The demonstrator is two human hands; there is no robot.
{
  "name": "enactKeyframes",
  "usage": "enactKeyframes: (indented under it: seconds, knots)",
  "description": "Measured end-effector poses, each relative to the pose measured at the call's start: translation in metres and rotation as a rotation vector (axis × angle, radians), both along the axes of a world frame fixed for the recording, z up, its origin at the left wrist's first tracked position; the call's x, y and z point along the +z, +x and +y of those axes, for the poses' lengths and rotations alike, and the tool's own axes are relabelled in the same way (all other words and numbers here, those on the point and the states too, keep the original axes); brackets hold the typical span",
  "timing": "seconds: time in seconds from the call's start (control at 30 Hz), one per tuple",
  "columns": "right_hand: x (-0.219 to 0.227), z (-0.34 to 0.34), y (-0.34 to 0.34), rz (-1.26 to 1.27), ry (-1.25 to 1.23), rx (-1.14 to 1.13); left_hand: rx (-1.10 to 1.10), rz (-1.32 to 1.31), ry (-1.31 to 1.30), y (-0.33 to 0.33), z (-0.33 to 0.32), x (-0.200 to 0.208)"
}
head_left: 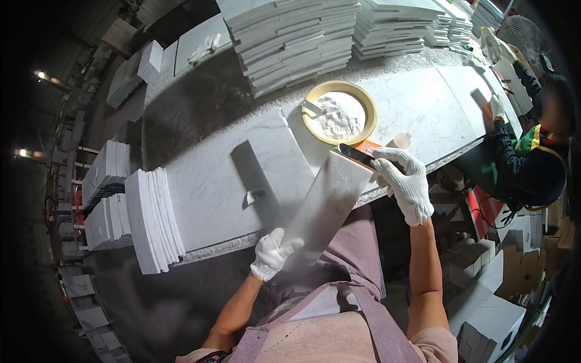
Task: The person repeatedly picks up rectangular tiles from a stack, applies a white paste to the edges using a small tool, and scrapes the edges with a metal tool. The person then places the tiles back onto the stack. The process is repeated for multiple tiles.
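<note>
Presently, my L hand [272,254] clamps the tile [330,209] by its near end, prob. to steady it tilted over the bench [187,124] edge; R hand [402,181], apart, pinches a black tool [356,153] at the far end. Bowl [371,115] adj., prob. for reach.

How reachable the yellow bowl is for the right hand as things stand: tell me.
Probably yes: the yellow bowl stands open-topped close to the right hand, just past the end of the held slab. The dark tool in that hand could hinder grasping.

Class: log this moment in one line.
left hand: holds pale tile | right hand: holds black tool by tile's far end | yellow bowl: white material
</note>
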State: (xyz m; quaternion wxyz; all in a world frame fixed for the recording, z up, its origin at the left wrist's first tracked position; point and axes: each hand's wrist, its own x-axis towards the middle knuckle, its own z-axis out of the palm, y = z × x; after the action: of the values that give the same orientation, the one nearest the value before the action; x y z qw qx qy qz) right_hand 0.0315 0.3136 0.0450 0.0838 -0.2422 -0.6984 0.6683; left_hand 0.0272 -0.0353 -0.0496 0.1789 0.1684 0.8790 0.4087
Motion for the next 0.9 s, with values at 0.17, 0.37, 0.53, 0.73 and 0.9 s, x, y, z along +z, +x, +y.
enactKeyframes:
  seconds: [0.17,0.37,0.53,0.73,0.9]
  knots:
    - [0.003,-0.006,0.000,-0.003,0.048,0.002,0.030,0.021,0.025,0.002,0.001,-0.003]
    - [0.002,-0.010,-0.001,0.041,0.096,0.011,0.024,-0.008,0.001,0.001,0.001,-0.002]
    - [-0.001,-0.011,-0.001,0.081,0.185,0.020,0.012,0.017,-0.003,0.001,0.000,-0.002]
    - [-0.004,-0.013,0.001,0.125,0.260,0.027,-0.004,0.016,-0.004,0.000,0.000,-0.002]
    - [-0.008,-0.013,0.002,0.196,0.366,0.053,-0.033,0.006,0.015,0.000,0.000,0.002]
